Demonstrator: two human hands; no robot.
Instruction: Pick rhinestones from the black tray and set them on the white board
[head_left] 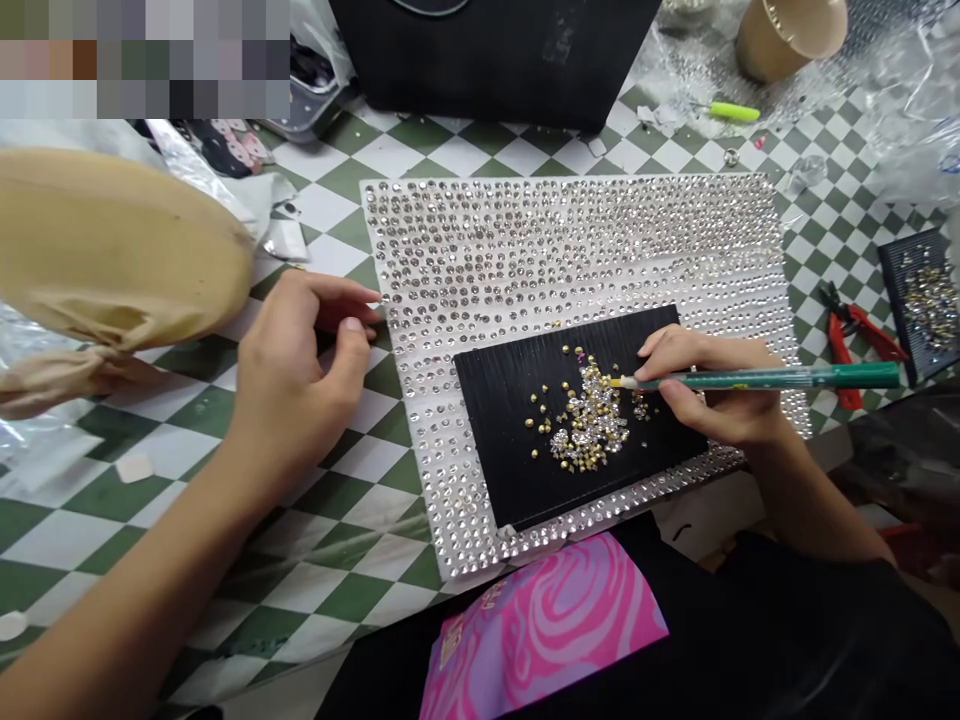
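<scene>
Our right hand [712,385] is the nearer: its fingers [667,395] pinch a green rhinestone pick-up pen [780,377], its long axis lying level, tip pointing left at the right side of the heap of gold and clear rhinestones [589,420] on a black ridged tray [510,450]. Our left hand [300,370], fingers [345,290] half curled and empty, reaches the edge of the crystal-studded sheet [570,240], above the checkered counter [225,520].
</scene>
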